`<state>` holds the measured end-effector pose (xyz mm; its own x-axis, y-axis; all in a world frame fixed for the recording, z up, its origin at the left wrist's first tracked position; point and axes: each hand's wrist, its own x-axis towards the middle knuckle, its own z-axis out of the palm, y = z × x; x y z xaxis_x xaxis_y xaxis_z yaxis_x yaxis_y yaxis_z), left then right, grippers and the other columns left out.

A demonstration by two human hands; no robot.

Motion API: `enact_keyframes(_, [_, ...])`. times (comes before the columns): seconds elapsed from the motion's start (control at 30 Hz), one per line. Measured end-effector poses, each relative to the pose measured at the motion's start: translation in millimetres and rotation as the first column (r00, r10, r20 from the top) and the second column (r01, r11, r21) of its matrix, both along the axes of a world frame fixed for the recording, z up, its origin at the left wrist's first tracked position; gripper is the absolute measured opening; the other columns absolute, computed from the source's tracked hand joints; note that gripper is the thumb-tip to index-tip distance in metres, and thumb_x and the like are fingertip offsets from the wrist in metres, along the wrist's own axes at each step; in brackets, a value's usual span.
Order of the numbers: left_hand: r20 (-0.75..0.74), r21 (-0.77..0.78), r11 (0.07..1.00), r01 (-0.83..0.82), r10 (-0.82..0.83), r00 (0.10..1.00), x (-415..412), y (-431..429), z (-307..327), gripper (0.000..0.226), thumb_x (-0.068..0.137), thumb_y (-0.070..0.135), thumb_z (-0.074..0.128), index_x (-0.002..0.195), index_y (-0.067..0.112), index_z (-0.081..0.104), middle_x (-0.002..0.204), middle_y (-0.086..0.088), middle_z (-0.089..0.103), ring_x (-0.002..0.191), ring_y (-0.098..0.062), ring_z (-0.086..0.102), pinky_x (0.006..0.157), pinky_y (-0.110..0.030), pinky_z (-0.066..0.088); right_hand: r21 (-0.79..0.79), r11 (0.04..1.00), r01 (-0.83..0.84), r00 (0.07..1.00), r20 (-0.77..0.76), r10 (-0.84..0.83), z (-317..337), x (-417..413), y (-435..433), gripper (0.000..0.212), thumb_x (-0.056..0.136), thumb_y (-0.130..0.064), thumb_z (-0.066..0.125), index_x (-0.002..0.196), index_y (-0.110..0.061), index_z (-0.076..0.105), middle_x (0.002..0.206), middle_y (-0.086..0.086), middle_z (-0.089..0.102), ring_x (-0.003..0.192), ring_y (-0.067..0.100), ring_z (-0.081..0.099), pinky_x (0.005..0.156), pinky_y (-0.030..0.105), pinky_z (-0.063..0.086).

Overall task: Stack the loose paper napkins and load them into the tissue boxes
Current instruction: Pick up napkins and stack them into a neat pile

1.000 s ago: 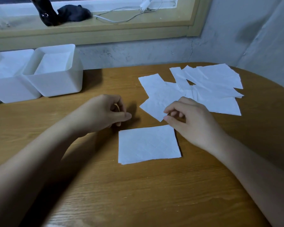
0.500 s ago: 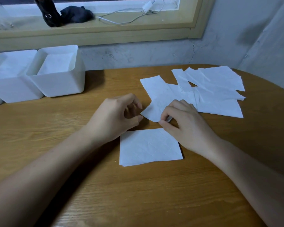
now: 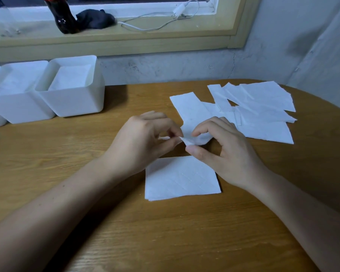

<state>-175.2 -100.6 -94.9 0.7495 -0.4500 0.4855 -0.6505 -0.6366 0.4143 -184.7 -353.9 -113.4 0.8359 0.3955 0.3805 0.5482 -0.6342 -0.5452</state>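
Both hands hold one napkin near the middle of the table. The left hand pinches its near corner between thumb and first finger. The right hand pinches the same corner from the other side, with its other fingers curled over the paper. The corner is lifted and a bit crumpled, and the rest of the napkin runs off toward 12 o'clock. A neat stack lies flat at 6 o'clock from the hands, right under the wrists. More loose napkins lie spread out and overlapping at 2 o'clock. Two white boxes sit side by side at 10 o'clock, well apart from the hands, and each seems to have paper in it. I think this is the stacking step: one napkin is being picked up for the stack. Next, it needs to be pulled flat, lined up edge to edge, and laid down softly, because thin paper folds and slides easily.
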Motion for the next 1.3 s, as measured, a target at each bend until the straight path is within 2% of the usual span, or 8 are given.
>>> enact_keyframes(0.1, [-0.112,-0.129,0.991,-0.045,0.031,0.993,-1,4,8,0.006,0.097,0.03,0.082,0.094,0.025,0.079,0.085,0.014,0.071,0.072,-0.014,0.056,0.067,-0.022,0.042,-0.05,0.994,0.094,0.994,-0.059,-0.096,-3,7,-8,0.043,0.09,-0.054,0.077,0.125,-0.033,0.065,0.12,-0.029,0.058,0.119,-0.009,0.046,0.103,0.02,0.035])
enact_keyframes(0.17, [-0.214,-0.233,0.967,-0.099,0.048,0.976,0,6,12,0.008,0.097,0.032,0.081,0.091,0.027,0.078,0.08,0.012,0.069,0.066,-0.011,0.052,0.063,-0.023,0.04,-0.05,0.986,0.158,0.986,-0.049,-0.161,-9,14,-13,0.031,0.094,-0.045,0.077,0.12,-0.03,0.066,0.115,-0.026,0.06,0.112,-0.007,0.049,0.102,0.027,0.04])
enact_keyframes(0.3, [-0.353,-0.403,0.898,-0.178,0.028,0.935,5,13,17,0.01,0.093,0.034,0.084,0.092,0.025,0.08,0.091,0.001,0.077,0.081,-0.034,0.066,0.071,-0.039,0.051,0.122,0.968,0.217,0.962,-0.197,-0.191,-8,21,-20,0.009,0.103,-0.033,0.069,0.1,-0.025,0.071,0.097,-0.011,0.07,0.099,0.009,0.064,0.091,0.044,0.054])
enact_keyframes(0.4, [-0.462,-0.46,0.851,-0.252,0.013,0.887,8,19,23,0.013,0.09,0.028,0.088,0.09,0.018,0.08,0.09,-0.007,0.078,0.081,-0.025,0.069,0.079,-0.037,0.051,0.308,0.927,0.212,0.944,-0.31,-0.112,0,17,-22,0.008,0.103,-0.028,0.071,0.105,-0.021,0.074,0.1,-0.005,0.078,0.098,0.016,0.073,0.094,0.049,0.059])
enact_keyframes(0.57, [-0.702,-0.284,0.901,-0.328,0.037,0.711,8,30,41,0.017,0.086,0.023,0.089,0.079,0.014,0.076,0.059,0.004,0.054,0.054,-0.01,0.04,0.056,-0.027,0.03,0.497,0.842,0.209,0.889,-0.455,0.048,12,7,-24,0.015,0.099,-0.022,0.074,0.103,-0.007,0.074,0.095,0.008,0.081,0.083,0.024,0.076,0.083,0.048,0.059])
enact_keyframes(0.73, [-0.836,-0.007,0.988,-0.154,0.079,0.544,4,36,55,0.015,0.085,0.02,0.088,0.079,0.009,0.08,0.06,0.0,0.061,0.057,-0.011,0.04,0.056,-0.026,0.031,0.363,0.912,0.192,0.743,-0.661,0.107,23,3,-30,0.018,0.091,-0.021,0.082,0.101,-0.01,0.071,0.07,0.006,0.073,0.049,0.022,0.061,0.05,0.032,0.041])
enact_keyframes(0.87, [-0.894,0.155,0.988,-0.001,0.14,0.425,4,36,51,0.016,0.083,0.025,0.089,0.081,0.01,0.082,0.076,-0.021,0.065,0.065,-0.013,0.046,0.062,-0.025,0.036,0.217,0.967,0.13,0.648,-0.757,0.083,26,-1,-28,0.027,0.089,-0.02,0.085,0.108,-0.009,0.069,0.066,0.008,0.072,0.049,0.018,0.06,0.05,0.031,0.039])
enact_keyframes(1.3, [-0.891,0.321,0.942,0.096,0.267,0.367,8,28,36,0.027,0.087,0.037,0.086,0.095,0.012,0.084,0.087,0.0,0.083,0.062,-0.003,0.051,0.076,-0.026,0.046,-0.058,0.998,0.007,0.703,-0.71,-0.047,31,-10,-20,0.04,0.086,-0.032,0.089,0.111,-0.025,0.058,0.073,0.007,0.077,0.051,0.018,0.06,0.054,0.037,0.046])
